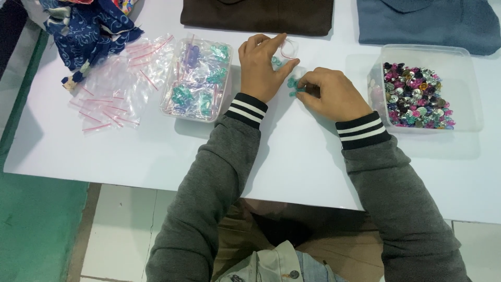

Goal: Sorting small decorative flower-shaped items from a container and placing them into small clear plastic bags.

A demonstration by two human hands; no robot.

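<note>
While both forearms in grey sleeves with black-and-white striped cuffs rest over the white table (130, 151), the left hand (262, 68) pinches a small clear zip bag (288, 49) with a red seal line between thumb and index finger, fingers closed on its edge; a few teal beads show inside the bag. Right hand (334, 94) sits just beside it, fingers curled closed around a small cluster of teal beads (293, 83), fingertips touching them on the table surface. The two hands are nearly touching, bag above the bead cluster.

Left of the left hand: clear plastic tray (180, 104) holding filled small bags of teal and purple beads. Further left: loose pile of empty zip bags (117, 89) with red seals, spread flat on the table. Right of the right hand: clear plastic box (464, 89) with mixed shiny beads (415, 96), pink, silver, green, black, heaped on its left half. Far edge of the table: folded brown cloth (258, 15) centre, folded blue-grey cloth (428, 23) right, crumpled navy patterned fabric (88, 31) at the left corner. Tiled floor below the table edge; green surface at far left.
</note>
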